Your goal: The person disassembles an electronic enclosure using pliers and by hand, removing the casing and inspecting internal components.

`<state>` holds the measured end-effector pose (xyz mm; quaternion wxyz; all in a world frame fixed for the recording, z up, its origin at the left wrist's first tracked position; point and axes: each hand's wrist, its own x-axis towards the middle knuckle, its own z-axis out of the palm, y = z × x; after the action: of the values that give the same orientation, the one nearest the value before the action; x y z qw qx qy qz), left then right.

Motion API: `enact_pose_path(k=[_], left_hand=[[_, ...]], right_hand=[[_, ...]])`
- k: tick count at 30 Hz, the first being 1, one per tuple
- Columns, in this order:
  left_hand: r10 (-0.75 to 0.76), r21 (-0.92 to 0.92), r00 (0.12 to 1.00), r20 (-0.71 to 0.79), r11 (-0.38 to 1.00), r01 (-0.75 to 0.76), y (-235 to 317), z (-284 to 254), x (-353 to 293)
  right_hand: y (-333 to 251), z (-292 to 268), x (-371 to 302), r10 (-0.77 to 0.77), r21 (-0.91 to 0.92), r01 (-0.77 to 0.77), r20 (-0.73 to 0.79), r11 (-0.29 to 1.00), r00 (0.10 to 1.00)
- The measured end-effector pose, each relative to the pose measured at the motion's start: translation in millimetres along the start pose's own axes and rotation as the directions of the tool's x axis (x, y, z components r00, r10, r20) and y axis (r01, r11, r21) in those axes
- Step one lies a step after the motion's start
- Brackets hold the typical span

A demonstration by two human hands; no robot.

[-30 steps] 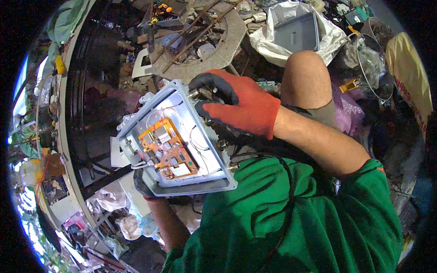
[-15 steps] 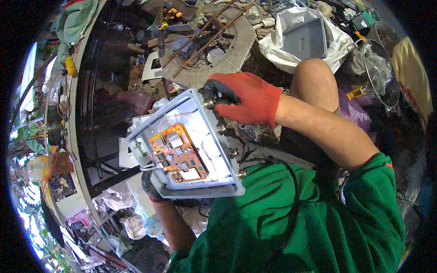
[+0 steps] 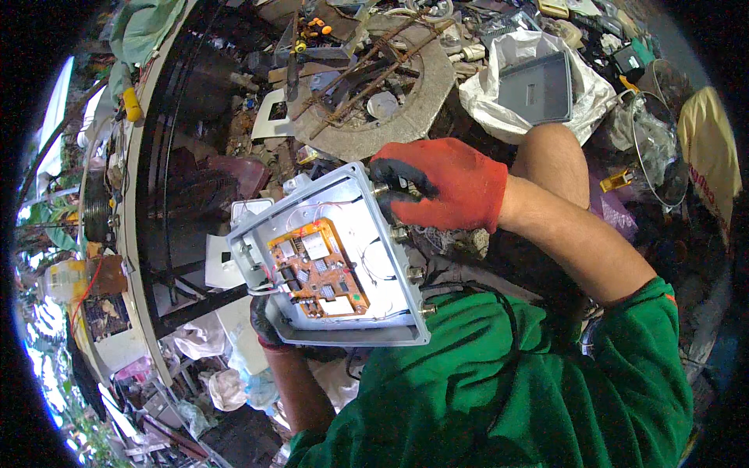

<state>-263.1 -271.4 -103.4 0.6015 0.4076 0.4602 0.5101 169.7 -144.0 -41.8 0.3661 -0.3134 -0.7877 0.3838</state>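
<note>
A grey metal enclosure (image 3: pixel 367 335), its front uncovered, is tilted in front of my green shirt. Inside it an orange-brown circuit board (image 3: pixel 343 282) carries metal shields and chips, with thin wires running to the walls. My left hand (image 3: pixel 266 321), in a dark glove, supports the enclosure at its lower left; most of its fingers are hidden behind the wall. In a red glove with black fingertips, my right hand (image 3: pixel 460 183) closes on the topmost of several metal connectors (image 3: pixel 427 310) along the enclosure's right side. Its fingers largely cover that connector.
Beyond my knee, a white sack (image 3: pixel 488 105) holds a grey metal cover (image 3: pixel 537 90). A concrete ring (image 3: pixel 433 101) with rusty rods lies ahead. A dark metal frame (image 3: pixel 156 187) runs along the left. A wire-rimmed basket (image 3: pixel 651 148) stands at right, amid scattered scrap.
In the view, the enclosure and both hands have shifted slightly right and down, along with the surroundings. My right hand stays at the upper connector, and my left still supports the enclosure.
</note>
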Motion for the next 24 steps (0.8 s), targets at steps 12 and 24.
enact_pose_path(k=[12, 24], left_hand=[[-0.032, -0.346, 0.999, 0.004, 0.938, 0.031, -6, -17, 11], [-0.271, 0.001, 0.96, -0.071, 0.962, 0.272, -37, -23, -40]], right_hand=[[18, -1, -6, -0.012, -0.114, 0.026, 0.129, 0.993, 0.992], [-7, -77, 37, 0.437, 0.417, -0.464, 0.165, 0.781, 0.884]])
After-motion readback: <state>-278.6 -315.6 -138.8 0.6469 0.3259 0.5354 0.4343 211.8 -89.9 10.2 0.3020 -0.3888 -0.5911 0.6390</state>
